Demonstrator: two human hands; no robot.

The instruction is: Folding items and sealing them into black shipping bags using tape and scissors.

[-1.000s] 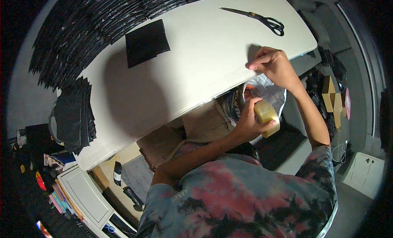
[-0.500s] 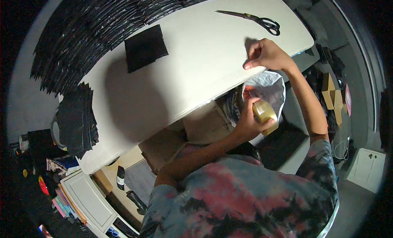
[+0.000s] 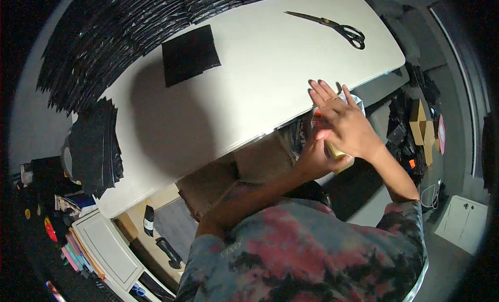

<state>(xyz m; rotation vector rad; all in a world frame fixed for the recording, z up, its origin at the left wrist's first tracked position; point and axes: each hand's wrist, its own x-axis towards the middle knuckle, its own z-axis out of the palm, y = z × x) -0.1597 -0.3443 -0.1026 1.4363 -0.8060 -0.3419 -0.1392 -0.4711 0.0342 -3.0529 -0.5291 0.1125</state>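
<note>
My left hand is closed around a roll of yellowish tape, just off the front edge of the white table. Crossing over it is my right hand, open and palm down, its fingers stretched out and spread toward the table edge. It covers most of the roll, and whether the palm touches the tape I cannot tell. Behind both hands, a white plastic bag hangs at the table edge, mostly hidden. Black-handled scissors lie at the far right, and a flat black square piece lies left of centre.
Stacked black sheets line the far left edge, with another black pile at the near left corner. Below stands a white cabinet. Open cardboard boxes are at the right, and a brown cushioned seat is under the table edge.
My right hand has left the tabletop, come back over the tape roll and spread its fingers. My left hand keeps the roll in nearly the same place. The view has shifted slightly.
</note>
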